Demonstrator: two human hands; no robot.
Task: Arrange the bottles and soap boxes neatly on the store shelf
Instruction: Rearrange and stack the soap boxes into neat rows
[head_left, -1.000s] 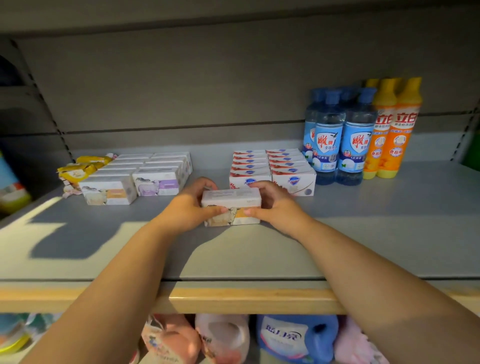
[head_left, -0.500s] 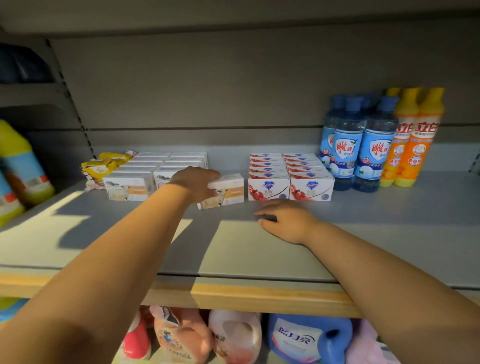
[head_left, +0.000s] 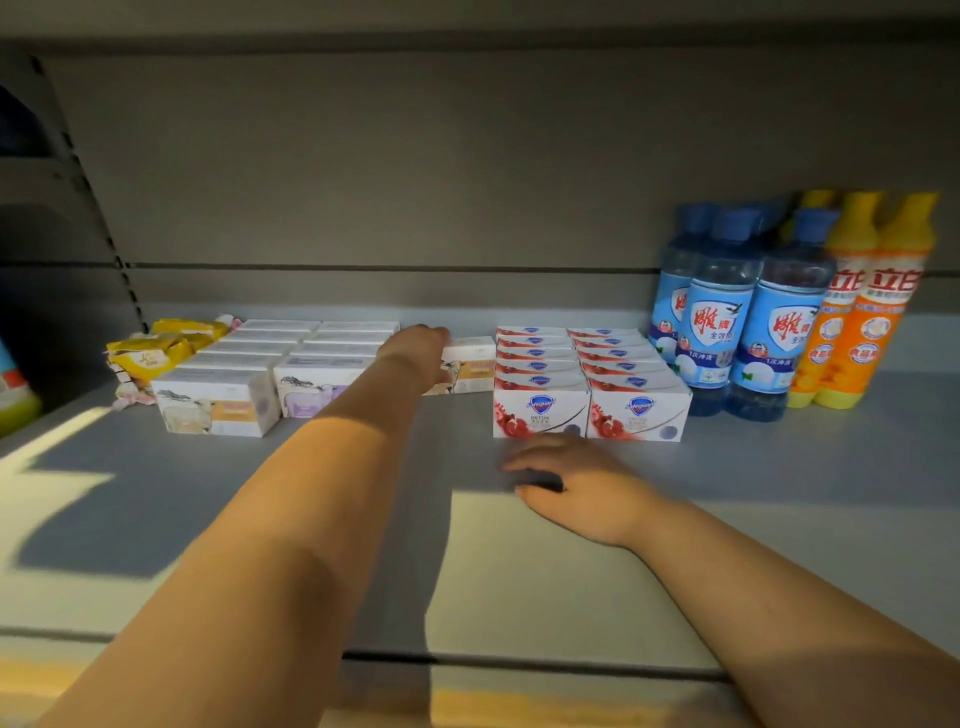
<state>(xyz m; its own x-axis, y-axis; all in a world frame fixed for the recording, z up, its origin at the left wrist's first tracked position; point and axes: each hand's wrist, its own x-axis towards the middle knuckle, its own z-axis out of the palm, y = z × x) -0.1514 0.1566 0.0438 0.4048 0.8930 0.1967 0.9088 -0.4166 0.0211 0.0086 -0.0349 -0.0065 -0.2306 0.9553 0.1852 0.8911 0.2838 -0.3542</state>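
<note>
My left hand (head_left: 415, 347) reaches deep into the shelf and grips the left end of a white soap box with an orange label (head_left: 471, 365). That box sits between the rows of white soap boxes (head_left: 270, 364) and the red-and-white soap boxes (head_left: 587, 384). My right hand (head_left: 576, 488) rests palm down on the grey shelf (head_left: 779, 499), in front of the red-and-white boxes, holding nothing. Blue bottles (head_left: 748, 322) and orange bottles (head_left: 872, 306) stand upright at the back right.
Yellow packets (head_left: 156, 345) lie in a loose heap left of the white boxes. A bottle (head_left: 15, 395) shows at the far left edge. The shelf's front lip (head_left: 519, 701) runs along the bottom, the back wall behind the goods.
My left hand carried the soap box from the front middle back into the gap between the box rows. My right hand let go of it and settled on the shelf.
</note>
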